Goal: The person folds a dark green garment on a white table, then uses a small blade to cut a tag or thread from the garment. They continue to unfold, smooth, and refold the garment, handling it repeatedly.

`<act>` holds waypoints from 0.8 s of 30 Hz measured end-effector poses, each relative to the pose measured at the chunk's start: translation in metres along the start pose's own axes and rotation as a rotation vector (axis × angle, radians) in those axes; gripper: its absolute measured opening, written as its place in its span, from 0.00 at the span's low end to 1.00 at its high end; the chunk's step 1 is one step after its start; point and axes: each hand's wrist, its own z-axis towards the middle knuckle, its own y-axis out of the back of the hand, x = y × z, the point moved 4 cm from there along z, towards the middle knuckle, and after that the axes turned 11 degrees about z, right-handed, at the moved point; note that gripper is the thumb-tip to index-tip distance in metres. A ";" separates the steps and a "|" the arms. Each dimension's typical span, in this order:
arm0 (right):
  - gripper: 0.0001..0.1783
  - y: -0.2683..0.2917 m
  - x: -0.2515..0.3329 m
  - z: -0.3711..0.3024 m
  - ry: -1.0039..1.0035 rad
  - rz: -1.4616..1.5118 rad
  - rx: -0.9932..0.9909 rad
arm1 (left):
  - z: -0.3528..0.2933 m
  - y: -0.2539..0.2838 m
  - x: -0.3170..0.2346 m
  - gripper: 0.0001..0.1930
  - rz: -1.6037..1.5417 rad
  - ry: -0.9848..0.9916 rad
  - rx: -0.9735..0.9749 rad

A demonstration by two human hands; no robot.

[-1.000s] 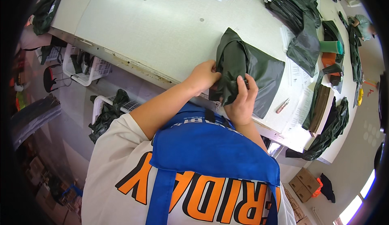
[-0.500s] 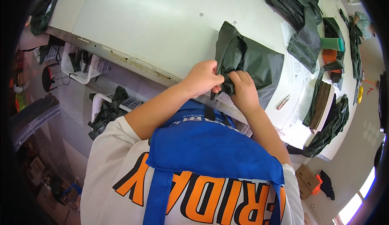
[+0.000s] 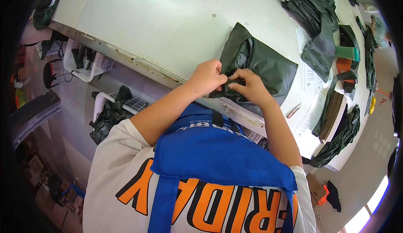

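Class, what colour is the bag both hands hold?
The bag is dark green, seen in the head view.

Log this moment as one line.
left hand: pinching dark bag; right hand: pinching same bag; bag: on white table; papers: right of bag

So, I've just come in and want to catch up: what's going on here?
A person's left hand and right hand are close together, both pinching a dark bag near its lower left corner. The bag lies on a white table, by the near edge, its left part creased and bunched. To its right are papers and more dark bags.
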 end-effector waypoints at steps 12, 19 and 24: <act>0.24 -0.023 0.011 0.021 0.048 -0.268 -0.211 | 0.018 0.019 -0.001 0.09 0.386 -0.137 -0.174; 0.23 -0.015 -0.015 0.016 0.090 -0.177 -0.066 | 0.006 0.012 0.002 0.07 0.472 -0.174 -0.184; 0.21 -0.046 -0.007 0.026 0.076 -0.730 -0.341 | 0.006 0.012 0.010 0.05 -0.071 -0.009 0.156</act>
